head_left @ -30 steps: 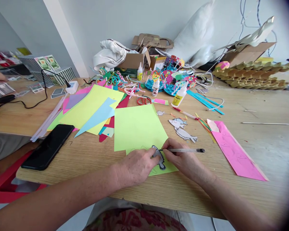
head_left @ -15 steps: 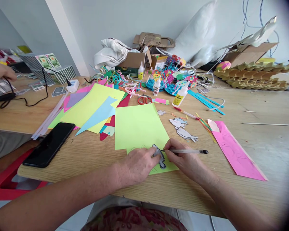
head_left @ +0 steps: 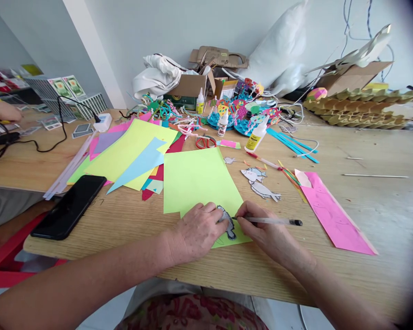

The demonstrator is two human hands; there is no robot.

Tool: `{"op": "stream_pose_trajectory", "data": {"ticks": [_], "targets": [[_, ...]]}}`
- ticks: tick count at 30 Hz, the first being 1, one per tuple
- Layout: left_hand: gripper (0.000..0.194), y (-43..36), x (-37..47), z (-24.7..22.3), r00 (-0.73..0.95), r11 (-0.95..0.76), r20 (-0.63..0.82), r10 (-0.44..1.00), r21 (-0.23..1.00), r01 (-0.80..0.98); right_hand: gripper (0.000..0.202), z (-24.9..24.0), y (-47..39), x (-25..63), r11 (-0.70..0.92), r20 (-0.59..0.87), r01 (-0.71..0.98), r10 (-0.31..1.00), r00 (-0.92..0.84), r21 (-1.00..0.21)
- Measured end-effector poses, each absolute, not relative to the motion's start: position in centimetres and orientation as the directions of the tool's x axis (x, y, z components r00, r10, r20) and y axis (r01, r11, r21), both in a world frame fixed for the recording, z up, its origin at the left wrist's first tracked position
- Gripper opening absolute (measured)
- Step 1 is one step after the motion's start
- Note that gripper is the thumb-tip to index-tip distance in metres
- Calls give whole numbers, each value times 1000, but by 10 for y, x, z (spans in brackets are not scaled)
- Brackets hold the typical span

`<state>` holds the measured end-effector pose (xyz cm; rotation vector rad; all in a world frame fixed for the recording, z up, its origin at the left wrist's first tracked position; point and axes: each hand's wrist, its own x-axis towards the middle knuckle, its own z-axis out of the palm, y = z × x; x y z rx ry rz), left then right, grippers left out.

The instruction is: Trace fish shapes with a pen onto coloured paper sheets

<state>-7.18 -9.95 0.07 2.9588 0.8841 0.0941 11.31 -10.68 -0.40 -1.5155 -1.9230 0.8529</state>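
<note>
My right hand (head_left: pixel 261 227) is closed around a pen (head_left: pixel 278 221), its tip at the edge of a grey paper fish cutout (head_left: pixel 230 229). With bent fingers, my left hand (head_left: pixel 201 229) presses that cutout flat onto a light green paper sheet (head_left: pixel 239 239). Pencil-like outlines show on the sheet near my left hand, which covers part of it. A larger green sheet (head_left: pixel 199 176) lies just beyond. To the right rest more fish cutouts (head_left: pixel 264 190), drawn in dark lines on pale paper.
A black phone (head_left: pixel 69 208) and coloured papers (head_left: pixel 124 153) lie left. Behind are red-handled scissors (head_left: pixel 205 142), a glue bottle (head_left: pixel 256 136) and craft pieces. Pink paper (head_left: pixel 333 213) and egg trays (head_left: pixel 358 110) are on the right. Another person's hand (head_left: pixel 2 112) shows far left.
My right hand and the pen have shifted slightly, the pen's back end moving right and down. My left hand's fingers have curled a little more over the fish cutout.
</note>
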Motion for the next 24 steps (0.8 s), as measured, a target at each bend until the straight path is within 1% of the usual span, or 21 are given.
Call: {"op": "stream_pose_trajectory", "data": {"ticks": [4,8,13,24], "targets": [[19,-96,-71,-4,866,-868,73,495,82,490,8,-3,-109,113,153,29,635,979,-201,-757],[19,-92,-69,-6,901,-901,67,429,106,421,8,-3,-111,113,151,26,641,979,-201,-753],[21,-92,-68,-3,898,-894,61,437,141,425,8,-3,-112,114,162,26,641,976,-216,-750],[21,-91,-69,-3,902,-901,77,424,139,411,10,-2,-117,114,137,-3,681,980,-200,-719]]}}
